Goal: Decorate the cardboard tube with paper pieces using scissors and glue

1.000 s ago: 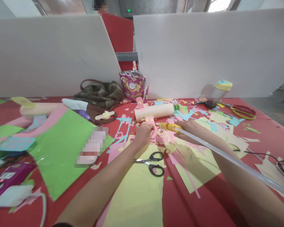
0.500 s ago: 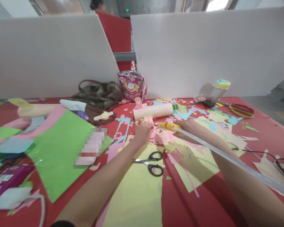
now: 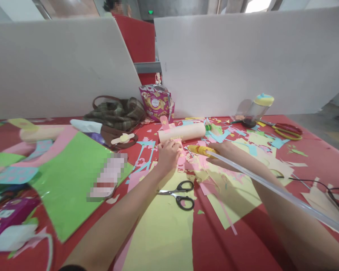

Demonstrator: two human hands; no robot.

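My right hand (image 3: 223, 150) is wrapped round a yellow glue gun (image 3: 200, 150), and a long clear glue stick (image 3: 260, 177) runs out of its back. The gun's nozzle points left toward my left hand (image 3: 168, 153). With bent fingers, my left hand grips a small pink paper piece (image 3: 178, 142) with a yellowish edge, against the front of a cream paper roll (image 3: 188, 131); its fingertips are partly hidden. A pink paper strip (image 3: 164, 123) stands at the roll's left end. Black-handled scissors (image 3: 180, 194) lie partly spread on yellow paper (image 3: 164, 233) between my forearms.
Paper scraps cover the red table (image 3: 220, 252). Left lie a green sheet (image 3: 67, 184), a pixelated object (image 3: 109, 177) and a purple device (image 3: 14, 214). Behind stand a snack bag (image 3: 156, 103), a plaid cloth (image 3: 115, 113), a bottle (image 3: 258, 109) and white boards (image 3: 243, 56). Red-handled scissors (image 3: 288, 130) lie right.
My left hand has shifted slightly up and left, its fingers more spread over the pink paper piece by the roll. My right hand and the glue gun stay nearly where they were.
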